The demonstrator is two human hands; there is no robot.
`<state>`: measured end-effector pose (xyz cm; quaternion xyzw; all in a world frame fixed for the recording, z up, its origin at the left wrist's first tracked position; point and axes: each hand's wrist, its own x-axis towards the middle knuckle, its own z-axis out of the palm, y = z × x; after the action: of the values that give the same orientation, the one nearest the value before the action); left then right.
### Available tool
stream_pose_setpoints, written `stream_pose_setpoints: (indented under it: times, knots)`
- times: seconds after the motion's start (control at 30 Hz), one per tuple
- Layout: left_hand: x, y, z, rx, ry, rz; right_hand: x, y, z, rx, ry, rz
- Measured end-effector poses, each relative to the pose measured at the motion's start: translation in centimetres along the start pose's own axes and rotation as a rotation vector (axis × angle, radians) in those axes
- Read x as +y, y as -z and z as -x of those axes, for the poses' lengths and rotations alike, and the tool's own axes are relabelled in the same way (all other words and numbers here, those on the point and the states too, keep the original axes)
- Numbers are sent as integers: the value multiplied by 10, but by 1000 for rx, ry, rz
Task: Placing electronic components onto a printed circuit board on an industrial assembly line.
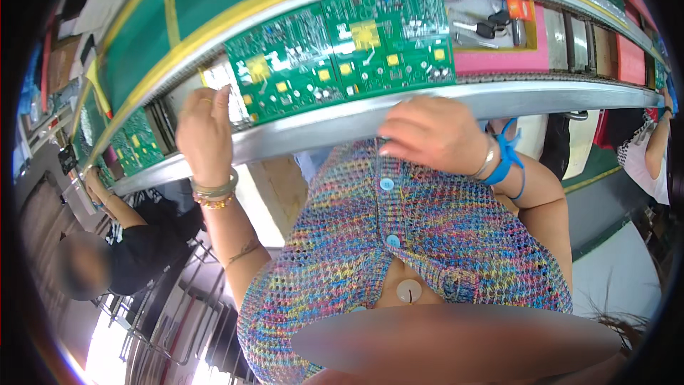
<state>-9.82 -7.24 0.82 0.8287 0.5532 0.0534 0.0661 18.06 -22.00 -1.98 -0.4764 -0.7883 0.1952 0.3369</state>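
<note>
A green circuit board panel (303, 71), dotted with small parts and yellow square pieces, lies in the conveyor line in front of me. At its left end, my left hand (203, 132) has its fingers bent and drawn together. Whatever they may pinch is hidden. My right hand (438, 135) is at the near metal rail (328, 121), below the panel's right half. Its fingers curl inward, and anything inside them is too small or covered to make out.
Right of the panel, a pink tray (499, 64) carries keys (486, 29) and other small items. Another green board (135, 144) sits further left on the line. A co-worker in black (146, 257) reaches in at the left; another person's arm (657, 142) shows at the far right.
</note>
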Motion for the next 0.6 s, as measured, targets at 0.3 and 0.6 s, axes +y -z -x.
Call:
stream_pose_setpoints:
  times: [0.3, 0.6]
  knots:
    - [61, -19, -11, -154, -332, 212, -11, -53, -53, -82, 148, 168]
    - [144, 20, -85, 307, -726, 280, 20, 10, 2, -27, -213, 419]
